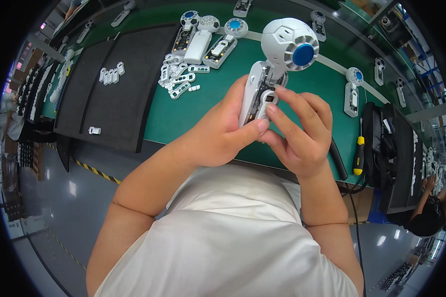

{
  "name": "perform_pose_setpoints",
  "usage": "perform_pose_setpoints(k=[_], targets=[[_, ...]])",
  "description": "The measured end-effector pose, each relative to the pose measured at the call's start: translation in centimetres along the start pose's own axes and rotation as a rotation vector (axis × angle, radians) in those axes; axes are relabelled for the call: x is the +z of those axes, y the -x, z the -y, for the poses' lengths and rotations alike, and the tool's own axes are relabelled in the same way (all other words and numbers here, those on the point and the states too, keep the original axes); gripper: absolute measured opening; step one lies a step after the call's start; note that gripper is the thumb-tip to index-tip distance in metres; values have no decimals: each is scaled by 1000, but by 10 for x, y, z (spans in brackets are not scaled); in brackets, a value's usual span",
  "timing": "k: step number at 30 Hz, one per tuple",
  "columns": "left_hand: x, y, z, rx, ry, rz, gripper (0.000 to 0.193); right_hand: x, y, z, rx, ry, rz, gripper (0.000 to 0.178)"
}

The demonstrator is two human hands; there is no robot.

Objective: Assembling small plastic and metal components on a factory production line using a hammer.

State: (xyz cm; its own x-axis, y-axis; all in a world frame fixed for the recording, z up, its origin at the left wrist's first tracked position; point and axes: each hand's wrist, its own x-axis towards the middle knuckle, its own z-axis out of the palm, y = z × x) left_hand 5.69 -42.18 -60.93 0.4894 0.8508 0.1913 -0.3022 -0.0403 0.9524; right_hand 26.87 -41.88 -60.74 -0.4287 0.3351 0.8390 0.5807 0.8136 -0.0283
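Observation:
A white handheld fan (288, 44) with a round slotted head and a blue centre stands nearly upright before me. Its handle is open on one side, showing inner parts. My left hand (215, 128) is wrapped round the handle, thumb near its lower end. A small white oval frame (268, 99) lies against the open side of the handle. The fingers of my right hand (302, 133) are bent round this frame and touch it, thumb below. Fingertips cover part of the frame, so I cannot tell whether it sits fully in the handle.
Beyond my left hand, several similar fans (198, 44) lie beside a pile of white oval frames (176, 74) on the green bench (173, 121). A black tray (111, 106) holds small white pieces. To the right are a yellow-black screwdriver (359, 156), another fan (352, 94) and a black cable (354, 218).

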Motion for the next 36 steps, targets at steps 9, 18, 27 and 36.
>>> perform_pose_setpoints(k=[9,18,27,36], targets=[[-28,4,27,-326,449,-115,61,-52,32,-29,571,375,424,63],[-31,-3,51,-348,550,-121,58,-71,66,5,817,58,509,33],[-22,-6,51,-341,517,-70,57,-44,40,23,609,-269,591,64],[-29,-4,51,-284,584,-72,49,-53,45,24,431,-300,392,60]])
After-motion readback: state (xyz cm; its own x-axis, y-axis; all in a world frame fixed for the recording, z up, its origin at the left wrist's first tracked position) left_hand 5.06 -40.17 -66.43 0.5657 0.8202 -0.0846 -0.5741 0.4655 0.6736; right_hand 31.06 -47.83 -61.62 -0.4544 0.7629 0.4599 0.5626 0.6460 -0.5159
